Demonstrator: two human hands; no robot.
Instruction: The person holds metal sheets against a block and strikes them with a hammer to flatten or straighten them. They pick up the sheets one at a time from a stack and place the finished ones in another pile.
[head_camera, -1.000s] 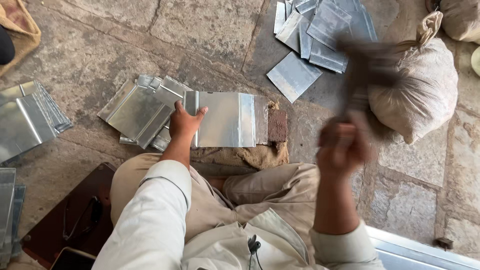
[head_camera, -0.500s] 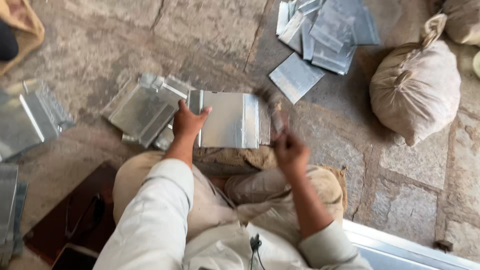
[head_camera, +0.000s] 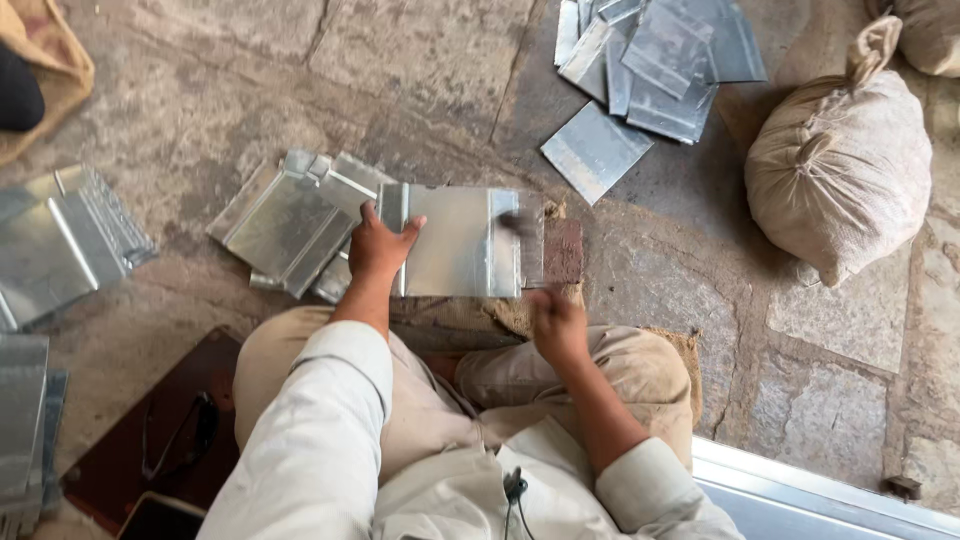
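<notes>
— Where is the metal sheet (head_camera: 455, 242)?

— In front of the seated person's knees, lying flat on a brick-coloured block (head_camera: 563, 251) on the stone floor (head_camera: 400, 60). Its right edge has a folded strip running top to bottom.

— And the hands?

— The left hand (head_camera: 378, 243) lies spread, palm down, on the sheet's left part, fingers splayed, pinning it rather than gripping it. The right hand (head_camera: 556, 322) is closed round a handle; the tool's head (head_camera: 515, 222) is a blur over the folded edge, so I cannot tell exactly what it is.

— How would the sheet handle?

— Thin and light, I'd judge, stiff enough to stay flat but easy to bend. The surface looks smooth and slippery, the cut edges probably sharp. Best held flat with the palm well inside the edges, or lifted by the folded side.

— What lies around it?

— A pile of folded sheets (head_camera: 295, 220) just to the left, touching it. More flat pieces (head_camera: 650, 60) are farther off at the top, a tied sack (head_camera: 840, 170) at the right, and other bent sheets (head_camera: 60, 245) at the far left.
</notes>
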